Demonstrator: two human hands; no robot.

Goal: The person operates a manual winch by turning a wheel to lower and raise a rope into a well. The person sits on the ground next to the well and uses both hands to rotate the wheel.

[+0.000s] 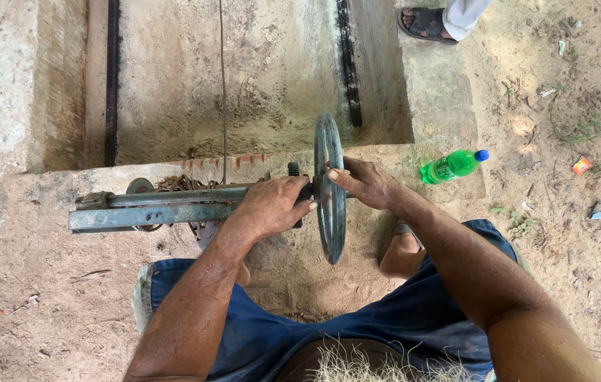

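- Here, left hand (270,206) curled over the blue-grey metal frame (152,206) at frame centre, fingers closed by the wheel hub
- right hand (365,182) – fingers loosely bent, touching the upright round wheel (330,212)
- green bottle (453,165) lies right of the wheel, on sand

green plastic bottle (452,166) with blue cap, lying on sand, right of concrete
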